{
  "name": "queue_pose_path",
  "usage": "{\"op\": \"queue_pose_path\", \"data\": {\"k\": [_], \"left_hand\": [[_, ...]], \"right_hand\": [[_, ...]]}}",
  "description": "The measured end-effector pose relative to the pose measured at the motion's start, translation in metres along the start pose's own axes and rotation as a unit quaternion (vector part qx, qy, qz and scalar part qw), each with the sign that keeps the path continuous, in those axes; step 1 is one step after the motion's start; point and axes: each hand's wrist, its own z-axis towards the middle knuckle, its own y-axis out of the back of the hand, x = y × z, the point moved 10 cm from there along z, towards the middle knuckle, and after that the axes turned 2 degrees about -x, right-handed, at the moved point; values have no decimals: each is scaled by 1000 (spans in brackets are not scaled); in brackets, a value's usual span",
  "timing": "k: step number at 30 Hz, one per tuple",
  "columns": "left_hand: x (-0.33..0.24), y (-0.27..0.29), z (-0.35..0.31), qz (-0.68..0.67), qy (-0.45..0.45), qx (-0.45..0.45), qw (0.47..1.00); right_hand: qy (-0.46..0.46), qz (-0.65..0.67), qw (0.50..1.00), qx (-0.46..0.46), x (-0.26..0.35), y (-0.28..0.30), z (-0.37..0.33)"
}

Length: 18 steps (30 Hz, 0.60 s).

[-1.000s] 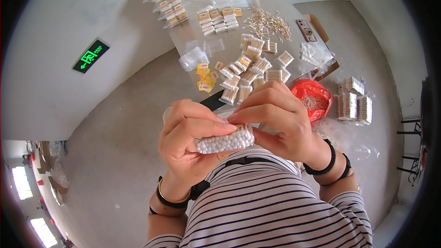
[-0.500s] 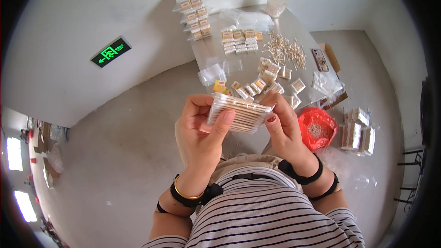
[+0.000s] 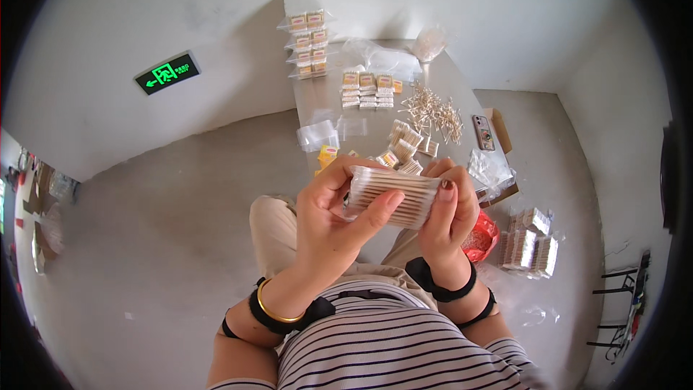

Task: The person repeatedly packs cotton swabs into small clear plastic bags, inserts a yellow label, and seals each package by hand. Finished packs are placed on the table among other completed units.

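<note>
Between my two hands is a clear plastic pack of cotton swabs (image 3: 398, 192), its sticks lying side by side. My left hand (image 3: 336, 206) grips the left end, thumb laid across the front. At the other end, my right hand (image 3: 449, 209) pinches the wrapper's edge between thumb and fingers. Just beyond my hands, small bundles of cotton swabs (image 3: 406, 134) lie on the grey table (image 3: 317, 101), some partly hidden by my hands. A yellow packet (image 3: 327, 155) is close to my left fingers.
Packed swabs stand stacked at the table's far left (image 3: 308, 43) and in rows (image 3: 367, 90) nearby. Loose swabs (image 3: 433, 112), a phone (image 3: 484, 132) and clear bags (image 3: 491, 172) are on the right. A red bag (image 3: 481, 237) and stacked packs (image 3: 530, 245) stand below the table's right side.
My hands and the pack have shifted slightly right and lower in view. My left thumb reaches farther across the pack. The whole view has tilted, so the table appears lower.
</note>
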Motion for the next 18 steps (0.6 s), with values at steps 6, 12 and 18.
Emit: {"op": "queue_pose_path", "data": {"k": [6, 12, 18], "left_hand": [[-7, -1, 4, 34, -14, 16, 999], [-6, -2, 5, 77, -2, 46, 996], [-5, -4, 5, 89, -9, 48, 995]], "right_hand": [[24, -16, 1000, -8, 8, 4, 9], [-10, -38, 999, 9, 11, -2, 9], [41, -104, 994, 17, 17, -4, 9]]}}
